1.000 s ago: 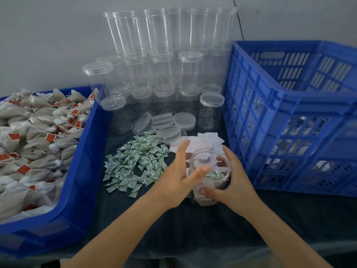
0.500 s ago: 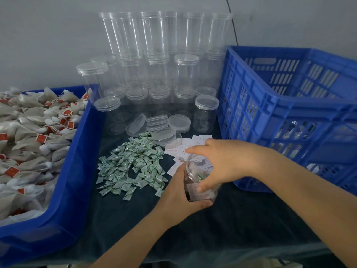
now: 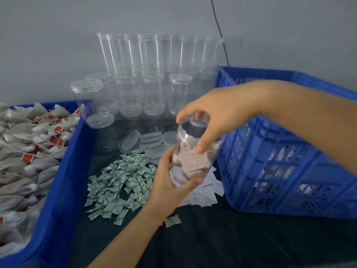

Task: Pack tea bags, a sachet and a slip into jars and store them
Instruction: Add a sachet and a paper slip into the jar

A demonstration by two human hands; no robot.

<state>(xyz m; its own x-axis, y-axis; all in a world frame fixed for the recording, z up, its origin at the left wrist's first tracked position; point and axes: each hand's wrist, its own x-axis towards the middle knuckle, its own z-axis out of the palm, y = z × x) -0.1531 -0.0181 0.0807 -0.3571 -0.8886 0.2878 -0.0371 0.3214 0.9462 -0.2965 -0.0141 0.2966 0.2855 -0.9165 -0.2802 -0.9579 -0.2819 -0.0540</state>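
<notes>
The jar (image 3: pixel 195 151), lifted and tilted, sits between the left hand (image 3: pixel 170 182) cupping its base and the right hand (image 3: pixel 216 117) gripping its rim; without a lid, contents might spill.

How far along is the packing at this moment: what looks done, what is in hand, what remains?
Done: the jar already holds tea bags and a slip behind its wall; some filled jars show through the crate. In hand: left hand grips the jar's base, right hand its top; whether it is capped is unclear. Left: storing it, plus many empty jars, sachets and tea bags.
</notes>
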